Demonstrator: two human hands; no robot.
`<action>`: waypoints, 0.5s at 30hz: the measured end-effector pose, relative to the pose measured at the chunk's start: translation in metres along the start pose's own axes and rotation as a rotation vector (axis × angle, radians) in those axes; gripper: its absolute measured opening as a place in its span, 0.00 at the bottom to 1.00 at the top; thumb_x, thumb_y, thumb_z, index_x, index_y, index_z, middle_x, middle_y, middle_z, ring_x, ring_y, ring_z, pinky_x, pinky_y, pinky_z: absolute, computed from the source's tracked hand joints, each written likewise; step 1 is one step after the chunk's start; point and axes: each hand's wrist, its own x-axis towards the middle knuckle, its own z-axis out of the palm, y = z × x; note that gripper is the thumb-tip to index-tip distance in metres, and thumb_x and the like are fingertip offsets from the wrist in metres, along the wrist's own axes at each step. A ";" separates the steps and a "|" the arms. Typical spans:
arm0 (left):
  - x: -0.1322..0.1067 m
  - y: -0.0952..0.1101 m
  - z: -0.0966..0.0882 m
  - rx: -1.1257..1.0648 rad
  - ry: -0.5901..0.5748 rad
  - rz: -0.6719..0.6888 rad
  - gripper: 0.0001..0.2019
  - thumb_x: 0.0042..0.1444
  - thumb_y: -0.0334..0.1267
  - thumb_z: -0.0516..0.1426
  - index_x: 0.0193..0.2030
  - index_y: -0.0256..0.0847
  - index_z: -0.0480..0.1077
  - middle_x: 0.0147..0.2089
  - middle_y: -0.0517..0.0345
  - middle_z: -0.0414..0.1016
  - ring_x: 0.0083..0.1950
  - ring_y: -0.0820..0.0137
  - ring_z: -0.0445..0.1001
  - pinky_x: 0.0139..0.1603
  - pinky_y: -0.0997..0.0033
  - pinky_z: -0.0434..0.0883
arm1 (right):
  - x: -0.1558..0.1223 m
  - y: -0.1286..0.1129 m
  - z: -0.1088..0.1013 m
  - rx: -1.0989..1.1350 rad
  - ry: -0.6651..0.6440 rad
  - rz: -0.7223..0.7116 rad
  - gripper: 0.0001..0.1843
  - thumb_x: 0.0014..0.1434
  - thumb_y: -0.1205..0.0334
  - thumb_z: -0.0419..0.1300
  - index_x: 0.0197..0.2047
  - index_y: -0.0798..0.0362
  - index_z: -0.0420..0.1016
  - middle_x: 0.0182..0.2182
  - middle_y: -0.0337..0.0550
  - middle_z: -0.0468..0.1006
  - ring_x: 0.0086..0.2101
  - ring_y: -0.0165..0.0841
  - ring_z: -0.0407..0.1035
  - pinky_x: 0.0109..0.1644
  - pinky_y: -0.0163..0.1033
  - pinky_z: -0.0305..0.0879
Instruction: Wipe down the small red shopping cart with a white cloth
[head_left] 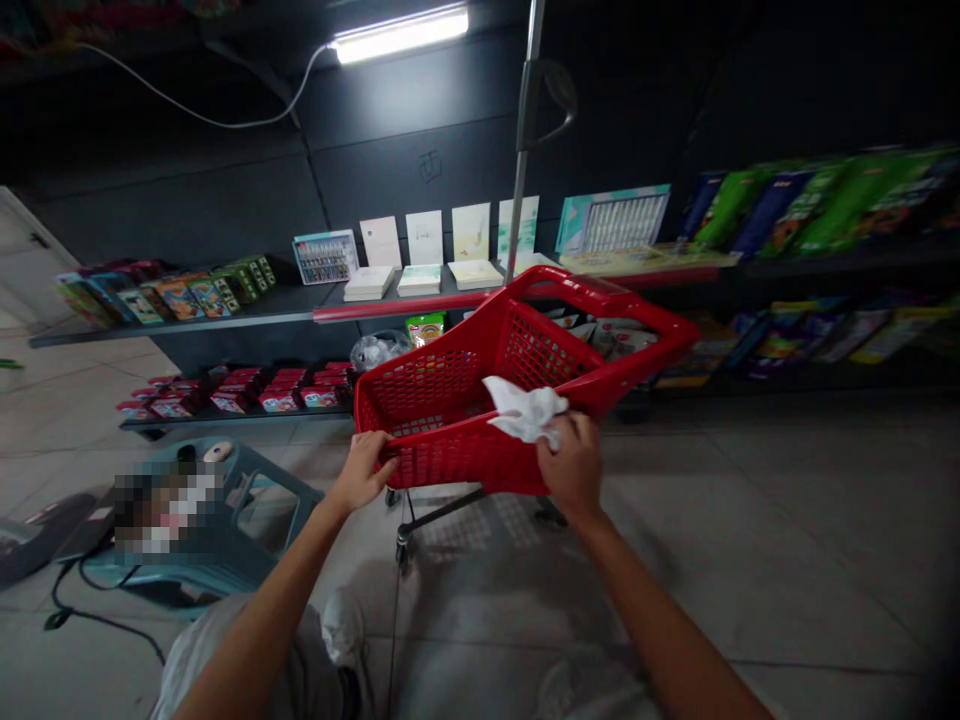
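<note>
Left hand (361,472) gripping near rim of red plastic shopping cart (442,400), fingers curled over edge. Right hand (574,465) fingers clamped on white cloth (525,412), cloth against cart's rim. Cart just ahead, long axis pointing away, slanting right toward dark shelf (225,315).

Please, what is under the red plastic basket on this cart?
Under the red plastic basket is a dark metal wheeled frame, standing on floor tiles. The basket itself hides the frame's upper part.
</note>
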 end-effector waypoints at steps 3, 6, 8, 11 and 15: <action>-0.001 0.003 0.000 -0.001 -0.007 -0.001 0.08 0.62 0.41 0.54 0.45 0.43 0.68 0.42 0.54 0.75 0.47 0.59 0.71 0.56 0.53 0.63 | -0.001 0.026 0.001 0.086 0.109 0.244 0.15 0.52 0.62 0.60 0.44 0.55 0.70 0.42 0.51 0.74 0.43 0.43 0.69 0.52 0.48 0.68; -0.001 0.003 0.001 0.018 -0.007 -0.007 0.08 0.61 0.42 0.54 0.44 0.43 0.67 0.43 0.53 0.75 0.48 0.59 0.71 0.56 0.52 0.63 | -0.018 0.013 0.020 0.198 0.029 0.310 0.20 0.51 0.58 0.58 0.48 0.56 0.70 0.43 0.54 0.76 0.43 0.44 0.70 0.52 0.49 0.68; 0.000 0.003 0.002 0.036 0.000 -0.014 0.08 0.61 0.42 0.55 0.44 0.43 0.66 0.42 0.53 0.75 0.48 0.58 0.71 0.56 0.52 0.63 | -0.033 -0.012 0.037 0.273 -0.034 0.349 0.22 0.52 0.56 0.57 0.49 0.57 0.72 0.45 0.57 0.78 0.44 0.45 0.72 0.53 0.50 0.68; 0.001 0.005 0.004 0.056 0.018 -0.023 0.09 0.61 0.44 0.55 0.44 0.43 0.66 0.42 0.52 0.75 0.48 0.58 0.71 0.56 0.51 0.63 | -0.056 -0.058 0.062 0.428 -0.182 0.424 0.22 0.54 0.52 0.58 0.47 0.57 0.75 0.41 0.57 0.81 0.41 0.45 0.74 0.50 0.48 0.70; 0.001 0.010 0.007 0.063 0.024 -0.021 0.10 0.65 0.47 0.53 0.45 0.43 0.65 0.44 0.52 0.74 0.49 0.58 0.71 0.57 0.51 0.63 | -0.088 -0.118 0.092 0.646 -0.399 0.507 0.20 0.54 0.52 0.59 0.47 0.55 0.77 0.37 0.51 0.83 0.36 0.42 0.76 0.46 0.45 0.72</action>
